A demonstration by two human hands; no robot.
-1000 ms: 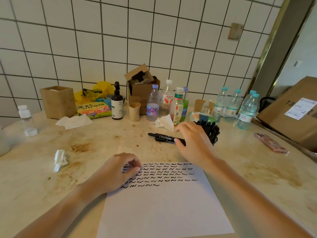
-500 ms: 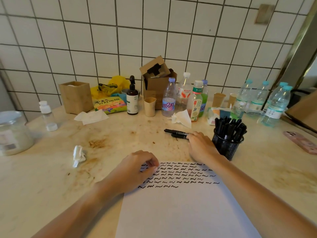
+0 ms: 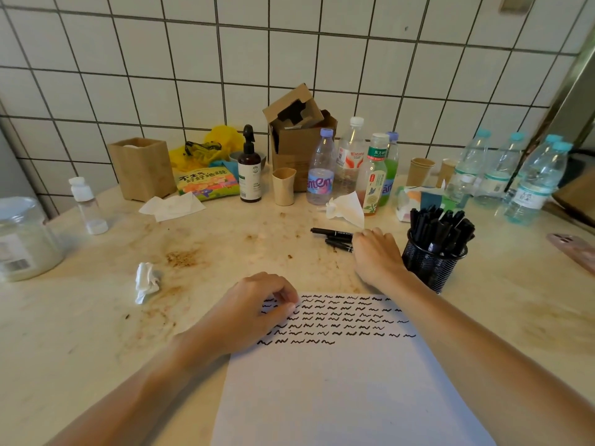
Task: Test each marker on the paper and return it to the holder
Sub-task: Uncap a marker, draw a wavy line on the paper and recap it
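- A smooth, pale stone-like bench, mottled with brown stains, is seen beneath everything.
- A flat white sheet of paper is laid on the bench near the viewer; its upper part is covered with rows of short black wavy strokes.
- A round black wire-mesh holder is stood just right of the paper's far corner and is packed with upright black markers.
- A few slim black loose markers are laid flat on the bench beyond the paper, to the left of the holder.
- The right hand is placed palm down at the near ends of the loose markers; its fingers are curled over them, but whether one is truly gripped cannot be told.
- The left hand is rested on the paper's upper left corner, with its fingers loosely curled and the tips pressed to the sheet; nothing is held in it.
- A crumpled white tissue is lying on the bench left of the paper.
- Clear plastic bottles, paper cups and an opened cardboard box are ranged along the white tiled wall.
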